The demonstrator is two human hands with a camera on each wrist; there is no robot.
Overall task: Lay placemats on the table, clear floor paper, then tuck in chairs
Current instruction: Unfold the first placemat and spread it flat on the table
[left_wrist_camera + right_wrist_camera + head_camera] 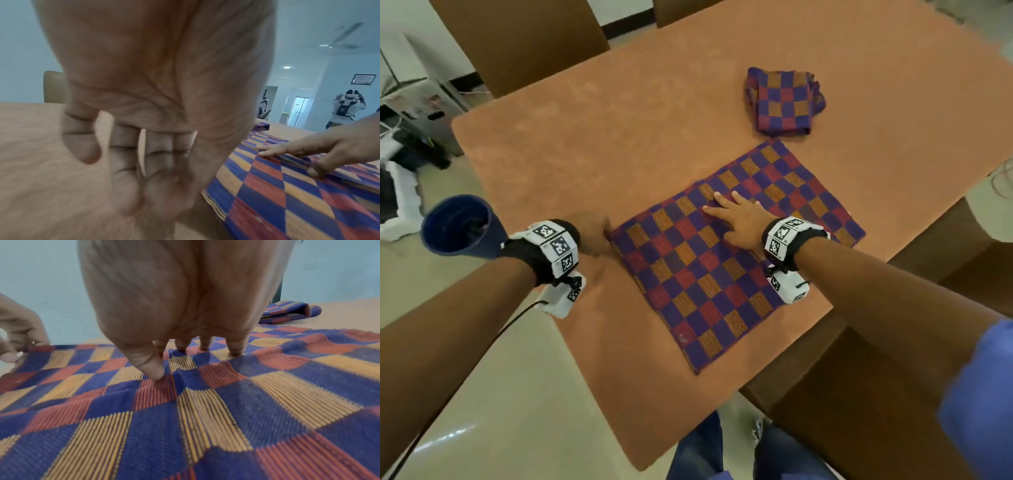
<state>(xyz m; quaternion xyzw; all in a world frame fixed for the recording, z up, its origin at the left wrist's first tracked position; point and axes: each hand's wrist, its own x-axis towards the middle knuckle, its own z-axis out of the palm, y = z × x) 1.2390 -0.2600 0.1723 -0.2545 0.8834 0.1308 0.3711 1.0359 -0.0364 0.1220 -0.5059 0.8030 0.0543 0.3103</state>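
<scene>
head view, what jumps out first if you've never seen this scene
The spread blue, red and orange checked woven placemat on the orange table draws the eye, with the right hand pressing on it and the left hand at its left corner. Beyond lies a folded stack of matching placemats.

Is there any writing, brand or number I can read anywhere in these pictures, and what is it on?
No readable text in any view.
Wrist bands: black-and-white square code patterns only, no letters or numbers.
Framed picture on the wall: too small and blurred to read.
Placemat, folded placemats: checks only, no label showing.
</scene>
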